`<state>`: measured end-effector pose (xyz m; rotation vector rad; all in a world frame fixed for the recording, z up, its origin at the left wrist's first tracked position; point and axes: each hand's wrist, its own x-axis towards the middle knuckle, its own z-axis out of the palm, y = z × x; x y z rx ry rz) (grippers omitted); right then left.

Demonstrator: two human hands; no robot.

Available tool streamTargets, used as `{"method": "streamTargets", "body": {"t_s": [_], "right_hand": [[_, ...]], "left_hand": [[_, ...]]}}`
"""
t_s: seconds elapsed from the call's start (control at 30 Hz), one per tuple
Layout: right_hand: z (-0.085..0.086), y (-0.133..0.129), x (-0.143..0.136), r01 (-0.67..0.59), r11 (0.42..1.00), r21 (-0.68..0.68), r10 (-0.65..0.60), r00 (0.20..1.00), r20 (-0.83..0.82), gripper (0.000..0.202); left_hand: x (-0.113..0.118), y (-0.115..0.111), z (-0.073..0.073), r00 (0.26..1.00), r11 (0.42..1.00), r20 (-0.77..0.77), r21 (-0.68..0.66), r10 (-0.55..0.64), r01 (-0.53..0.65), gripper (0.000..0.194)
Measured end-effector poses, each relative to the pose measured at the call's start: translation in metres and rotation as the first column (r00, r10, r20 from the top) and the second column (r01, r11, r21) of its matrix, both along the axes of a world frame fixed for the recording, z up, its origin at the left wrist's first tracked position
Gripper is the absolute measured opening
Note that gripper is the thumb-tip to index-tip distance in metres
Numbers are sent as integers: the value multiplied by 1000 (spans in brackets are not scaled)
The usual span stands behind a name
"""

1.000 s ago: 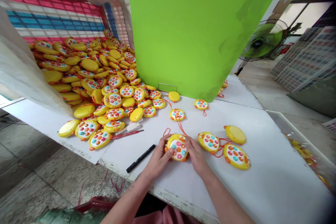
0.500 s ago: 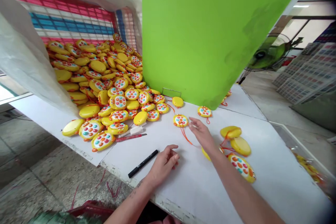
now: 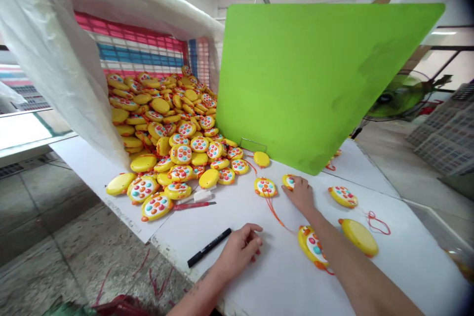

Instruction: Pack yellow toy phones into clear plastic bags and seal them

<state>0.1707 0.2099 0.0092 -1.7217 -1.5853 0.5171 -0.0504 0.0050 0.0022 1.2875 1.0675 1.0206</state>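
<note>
My right hand [image 3: 302, 194] reaches over the table with its fingers closed around a yellow duck-like toy [image 3: 289, 181] that has coloured dots on a white face; the hand covers part of it. Just left of that hand lies another dotted toy [image 3: 265, 187] with an orange cord loop. Under and beside my right forearm are a dotted toy [image 3: 311, 247], a plain-side-up toy [image 3: 359, 237] and a dotted toy [image 3: 343, 196] with a red cord. My left hand [image 3: 241, 249] rests near the front edge, holding nothing, its fingers loosely bent and apart.
A black marker [image 3: 209, 248] lies left of my left hand, and a red cutter knife [image 3: 194, 205] beyond it. Many toys [image 3: 181, 153] spill from a lined bag [image 3: 140, 57] at left. A green board [image 3: 318, 84] stands behind; a fan [image 3: 402, 96] is at right.
My right hand has moved forward and closed on a toy it was apart from. The toys by my right forearm lie farther apart. My view has tilted up; my left hand hardly moved.
</note>
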Motion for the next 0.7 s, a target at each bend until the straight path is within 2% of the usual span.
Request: {"method": "streamTargets", "body": {"t_s": [0.13, 0.2, 0.27, 0.3, 0.37, 0.43, 0.5, 0.6, 0.7], "right_hand": [[12, -31, -8, -125, 990, -58, 118, 986, -121, 41], [16, -65, -18, -191, 978, -81, 173, 967, -187, 45], [17, -110, -33, -277, 957, -82, 254, 942, -221, 45], [15, -134, -42, -342, 937, -68, 319, 919, -233, 46], [11, -175, -58, -498, 863, 82, 503, 835, -221, 60], [6, -200, -68, -543, 824, 161, 566, 785, -252, 50], [2, -207, -70, -488, 856, 170, 514, 770, -379, 43], [-1, -200, -62, -365, 929, 59, 333, 756, -563, 47], [-1, -194, -54, -413, 911, -13, 324, 732, -600, 43]], "left_hand": [[0, -2, 3, 1000, 999, -13, 33, 7, -7, 39], [-1, -3, 4, 1000, 999, 7, 53, 3, -4, 47], [-2, -5, 5, 998, 998, 60, 68, 1, -5, 55], [-3, -5, 5, 996, 997, 90, 75, 17, -24, 60], [-4, -5, 6, 985, 992, 143, 75, 94, -105, 64], [-5, -4, 7, 968, 977, 163, 65, 190, -203, 60], [-5, -3, 8, 961, 971, 168, 63, 219, -232, 51], [-6, -4, 11, 979, 987, 161, 74, 129, -142, 42], [-7, -7, 13, 994, 998, 104, 60, 27, -34, 45]]}}
